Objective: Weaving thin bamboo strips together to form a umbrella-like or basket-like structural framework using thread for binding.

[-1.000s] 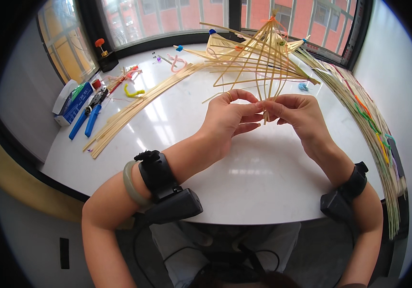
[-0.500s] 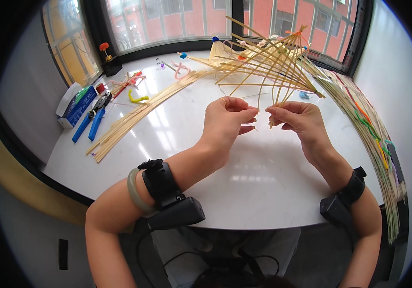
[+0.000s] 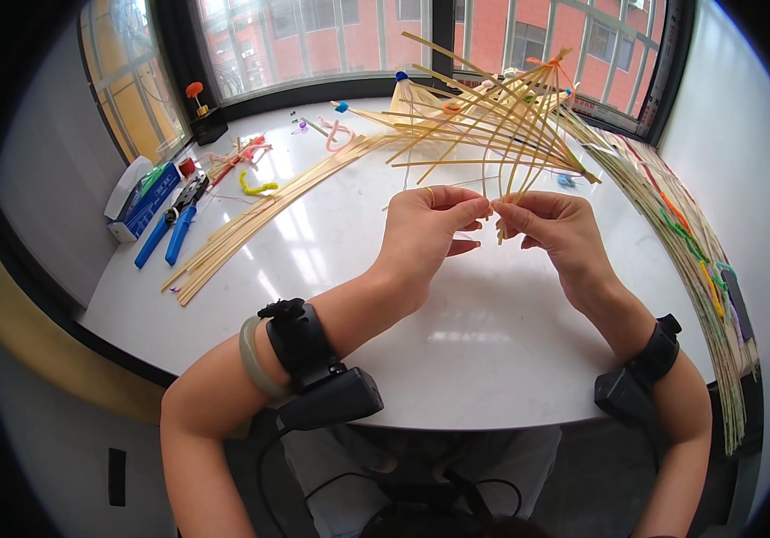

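Observation:
A fan-shaped lattice of thin bamboo strips (image 3: 515,134) spreads out beyond my hands. Its crossing strips gather at a tip on the right. My left hand (image 3: 434,224) pinches a strip that comes down from the lattice between thumb and forefinger. Close beside it, my right hand (image 3: 553,224) is closed on the lower ends of other strips, whose tips poke out below the fingers. The thumbs almost meet. How the strips cross right at the fingertips is partly hidden.
Flat pale strips (image 3: 259,220) lie left on the white table (image 3: 493,359). Blue-handled pliers (image 3: 173,222), a blue box (image 3: 145,202) and a yellow pipe cleaner (image 3: 257,186) lie farther left. Long greenish strips (image 3: 703,287) line the right edge. Windows rise behind.
Both hands have come closer together, the right one moving slightly left. The lattice has shifted left and tilted a little with them.

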The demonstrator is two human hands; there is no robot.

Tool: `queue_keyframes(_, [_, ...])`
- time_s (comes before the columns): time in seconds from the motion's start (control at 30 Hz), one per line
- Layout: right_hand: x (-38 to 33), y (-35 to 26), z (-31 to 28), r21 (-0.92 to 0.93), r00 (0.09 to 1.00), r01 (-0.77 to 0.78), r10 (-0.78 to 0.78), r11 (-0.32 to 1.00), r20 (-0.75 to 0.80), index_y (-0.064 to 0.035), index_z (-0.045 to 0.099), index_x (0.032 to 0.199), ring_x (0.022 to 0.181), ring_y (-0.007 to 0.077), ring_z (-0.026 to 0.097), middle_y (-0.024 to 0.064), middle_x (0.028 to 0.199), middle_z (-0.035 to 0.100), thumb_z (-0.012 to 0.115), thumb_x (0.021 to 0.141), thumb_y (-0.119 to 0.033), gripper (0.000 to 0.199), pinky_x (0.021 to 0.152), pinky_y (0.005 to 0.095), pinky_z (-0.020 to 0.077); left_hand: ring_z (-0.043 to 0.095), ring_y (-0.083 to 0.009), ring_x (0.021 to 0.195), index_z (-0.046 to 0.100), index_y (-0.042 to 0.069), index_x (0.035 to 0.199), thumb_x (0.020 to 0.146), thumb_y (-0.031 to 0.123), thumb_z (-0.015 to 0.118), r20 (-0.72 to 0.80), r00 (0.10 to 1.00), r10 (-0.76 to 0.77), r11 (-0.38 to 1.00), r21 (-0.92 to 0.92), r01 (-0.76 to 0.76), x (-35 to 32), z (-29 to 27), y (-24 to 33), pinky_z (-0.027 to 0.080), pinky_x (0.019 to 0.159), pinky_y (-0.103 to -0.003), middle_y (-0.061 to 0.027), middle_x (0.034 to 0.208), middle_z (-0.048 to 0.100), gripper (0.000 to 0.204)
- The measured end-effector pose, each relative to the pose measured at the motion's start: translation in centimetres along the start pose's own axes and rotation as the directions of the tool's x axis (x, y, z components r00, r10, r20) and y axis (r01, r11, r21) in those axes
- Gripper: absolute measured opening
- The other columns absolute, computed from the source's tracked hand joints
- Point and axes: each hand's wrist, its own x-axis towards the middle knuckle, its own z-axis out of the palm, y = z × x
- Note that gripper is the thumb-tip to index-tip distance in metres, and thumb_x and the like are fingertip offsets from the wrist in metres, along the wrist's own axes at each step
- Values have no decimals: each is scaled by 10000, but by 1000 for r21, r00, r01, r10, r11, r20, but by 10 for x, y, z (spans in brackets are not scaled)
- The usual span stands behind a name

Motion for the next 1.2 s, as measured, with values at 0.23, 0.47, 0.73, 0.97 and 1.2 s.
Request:
queue_keyframes(0.23, [-2,1,1,68,999,39,-39,997,-5,-43,661,881,644,54,521,0,707,613,610,807,-209,189,592,212,390,541,-81,758,598,54,896,807,197,614,113,993,-20,996,-79,29,2,0,-6,458,703,-227,-10,816,595,169])
queue_keyframes(0.47, [-1,4,-1,146,1000,12,-14,989,16,-48,660,862,650,58,530,3,699,611,611,809,-237,202,601,210,391,535,-68,741,578,69,858,796,174,628,163,983,-80,985,-138,103,5,-2,-9,463,686,-220,2,799,589,132])
queue_keyframes(0.73, [-2,3,1,152,999,-30,28,988,16,-46,654,873,657,63,540,6,704,613,605,814,-252,220,602,210,391,540,-84,741,546,74,841,777,162,649,141,988,-67,982,-165,90,3,0,-8,469,687,-246,-7,793,581,150])
queue_keyframes(0.97, [-1,6,0,119,998,-49,43,992,49,-51,656,863,662,60,536,4,699,612,605,814,-252,213,596,212,383,543,-97,739,512,90,788,757,145,666,95,995,-27,993,-112,37,3,-2,-7,477,681,-259,-15,766,561,167])
queue_keyframes(1.2, [-2,4,-1,74,994,-74,68,994,83,-58,660,853,666,58,539,5,710,616,609,807,-280,232,588,213,371,544,-105,712,455,117,726,743,144,674,16,998,-69,997,-29,69,3,-1,-5,480,669,-282,-11,745,550,221])
